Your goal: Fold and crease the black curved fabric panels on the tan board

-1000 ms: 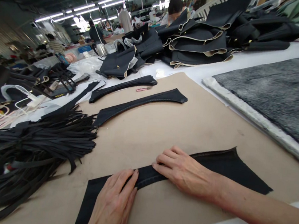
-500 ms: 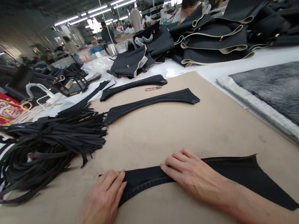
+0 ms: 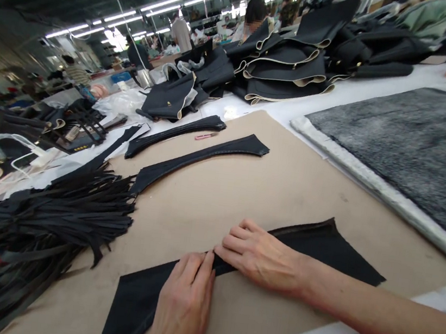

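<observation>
A curved black fabric piece (image 3: 335, 250) lies across the brown board (image 3: 286, 186) in front of me. My left hand (image 3: 183, 307) lies flat on its left part, fingers stretched out together. My right hand (image 3: 260, 257) rests on the narrow middle, fingers extended and pressing along the upper edge. The fingertips of both hands nearly meet. Neither hand holds anything.
Two more curved black pieces (image 3: 200, 156) lie farther up the board, with a small pink tool (image 3: 205, 136) between them. A heap of black strips (image 3: 29, 229) is at the left. A grey fuzzy mat (image 3: 411, 142) is at the right. Stacked black bag parts (image 3: 289, 69) and people are beyond.
My left hand has slid right along the fabric until it almost meets the right hand. The view has swung, so more of the piece's left end shows.
</observation>
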`<state>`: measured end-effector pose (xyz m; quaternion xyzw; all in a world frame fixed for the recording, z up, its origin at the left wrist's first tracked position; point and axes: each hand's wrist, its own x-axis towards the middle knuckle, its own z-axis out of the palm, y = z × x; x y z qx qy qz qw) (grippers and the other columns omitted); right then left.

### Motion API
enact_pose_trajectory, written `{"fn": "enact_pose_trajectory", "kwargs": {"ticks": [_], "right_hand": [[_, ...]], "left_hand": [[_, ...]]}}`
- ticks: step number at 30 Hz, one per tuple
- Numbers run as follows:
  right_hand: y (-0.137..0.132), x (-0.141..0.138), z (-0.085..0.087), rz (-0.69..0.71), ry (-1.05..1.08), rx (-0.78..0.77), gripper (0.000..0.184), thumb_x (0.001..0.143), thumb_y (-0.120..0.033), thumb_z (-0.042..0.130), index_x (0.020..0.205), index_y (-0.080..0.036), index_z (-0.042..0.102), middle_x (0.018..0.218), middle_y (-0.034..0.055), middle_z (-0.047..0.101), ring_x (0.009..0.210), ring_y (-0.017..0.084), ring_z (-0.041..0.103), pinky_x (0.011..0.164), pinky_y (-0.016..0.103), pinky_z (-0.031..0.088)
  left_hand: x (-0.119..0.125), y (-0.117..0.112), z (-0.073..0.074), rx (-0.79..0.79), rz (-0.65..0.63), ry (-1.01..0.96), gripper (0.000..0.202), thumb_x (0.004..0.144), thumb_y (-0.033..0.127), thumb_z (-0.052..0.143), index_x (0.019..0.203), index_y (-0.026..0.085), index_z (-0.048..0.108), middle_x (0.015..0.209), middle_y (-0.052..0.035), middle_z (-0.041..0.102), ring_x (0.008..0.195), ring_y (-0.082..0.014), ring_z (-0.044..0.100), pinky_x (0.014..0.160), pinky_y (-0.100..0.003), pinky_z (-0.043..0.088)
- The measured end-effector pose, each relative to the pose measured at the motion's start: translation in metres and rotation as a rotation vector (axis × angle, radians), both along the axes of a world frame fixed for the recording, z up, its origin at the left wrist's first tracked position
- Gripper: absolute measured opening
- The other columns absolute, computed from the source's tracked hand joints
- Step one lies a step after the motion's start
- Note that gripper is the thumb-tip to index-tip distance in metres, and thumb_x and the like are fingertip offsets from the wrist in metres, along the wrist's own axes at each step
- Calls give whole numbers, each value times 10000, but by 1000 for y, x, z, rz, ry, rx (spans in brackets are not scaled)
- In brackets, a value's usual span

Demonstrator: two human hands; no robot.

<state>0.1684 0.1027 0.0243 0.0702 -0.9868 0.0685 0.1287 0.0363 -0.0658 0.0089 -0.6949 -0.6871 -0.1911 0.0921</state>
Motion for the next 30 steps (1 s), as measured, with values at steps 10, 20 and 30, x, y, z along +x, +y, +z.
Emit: {"fn": "enact_pose_trajectory", "kwargs": {"ticks": [10,20,30], "right_hand": [[35,41,1,-87,-17,-73,126,965,-90,499,917,-132,607,862,37,566,802,177,485,817,334,328],[30,57,-4,-113,-42,-135,189,908,-36,484,1035,-135,584,1019,65,574,902,196,524,847,363,334],[28,61,3,-140,-43,-135,235,882,-36,506,1077,-136,591,994,67,572,914,204,517,876,377,325]], "left_hand": [[-4,4,0,-43,-25,110,394,949,131,425,1335,149,500,927,-76,566,848,-205,534,748,-319,510],[3,13,9,-25,-36,194,307,954,181,439,1227,137,573,1024,-105,545,895,-227,547,751,-354,524],[38,49,3,-27,-120,57,312,954,123,382,1231,96,524,1048,-114,582,930,-222,572,803,-356,553]]}}
